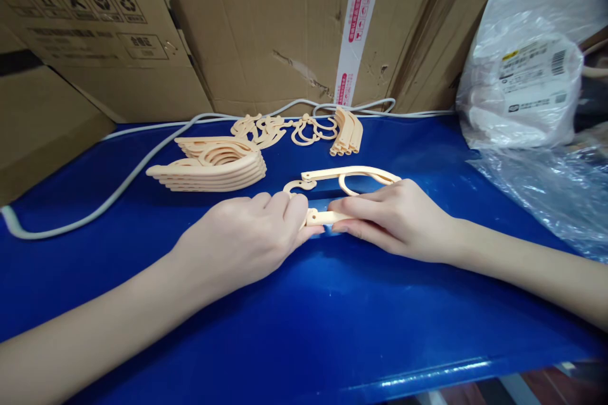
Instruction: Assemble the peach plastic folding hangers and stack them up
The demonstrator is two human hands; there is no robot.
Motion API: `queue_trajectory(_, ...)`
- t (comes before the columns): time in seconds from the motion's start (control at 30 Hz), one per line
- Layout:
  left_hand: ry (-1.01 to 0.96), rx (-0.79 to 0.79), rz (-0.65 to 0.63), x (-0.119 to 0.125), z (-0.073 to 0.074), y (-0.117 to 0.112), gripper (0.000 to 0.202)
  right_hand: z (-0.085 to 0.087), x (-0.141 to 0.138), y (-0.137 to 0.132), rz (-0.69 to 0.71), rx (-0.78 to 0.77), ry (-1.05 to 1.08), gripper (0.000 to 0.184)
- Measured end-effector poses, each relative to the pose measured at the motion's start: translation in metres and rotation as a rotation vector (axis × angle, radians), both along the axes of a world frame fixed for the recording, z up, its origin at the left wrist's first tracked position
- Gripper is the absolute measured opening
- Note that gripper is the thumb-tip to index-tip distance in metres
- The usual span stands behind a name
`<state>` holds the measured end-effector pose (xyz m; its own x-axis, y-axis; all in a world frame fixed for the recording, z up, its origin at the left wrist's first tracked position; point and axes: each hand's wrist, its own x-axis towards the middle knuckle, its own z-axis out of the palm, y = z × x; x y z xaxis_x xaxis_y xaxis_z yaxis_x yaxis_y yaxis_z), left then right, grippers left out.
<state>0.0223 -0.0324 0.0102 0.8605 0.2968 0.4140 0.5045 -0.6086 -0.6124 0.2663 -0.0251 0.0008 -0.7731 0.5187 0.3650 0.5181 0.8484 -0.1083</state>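
Observation:
A peach plastic hanger part [351, 174] lies on the blue table [304, 323], its curved arm arching behind my hands. My left hand [247, 237] pinches its near end from the left, fingers curled closed. From the right, my right hand [394, 218] grips the same piece with fingers pressed together. The two hands nearly touch at the joint between them. Part of the piece is hidden under my fingers.
A stack of assembled peach hangers [213, 164] sits behind my left hand. Loose hooks [285, 128] and a bundle of curved arms [348, 133] lie farther back. A white cable [118, 186] crosses the left. Cardboard boxes [266, 25] wall the back; plastic bags [522, 76] sit right.

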Motion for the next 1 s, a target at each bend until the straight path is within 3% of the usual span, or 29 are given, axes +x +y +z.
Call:
queue_trajectory(0.43,-0.082,-0.060,-0.021,0.0008,0.0030,-0.0018,0.034,0.0004,0.0025,0.0010,-0.007,0.001,0.002,0.032)
queue_trajectory(0.73,-0.124,-0.109,-0.033,0.0016,-0.0008,-0.0009,0.038,-0.0008,0.0034,0.0014,-0.002,0.155,-0.031,0.034)
queue_trajectory(1.0,-0.147,-0.142,0.006,-0.0007,-0.0012,-0.0011,0.035,-0.0020,0.0021,0.0025,-0.014,0.191,-0.041,0.037)
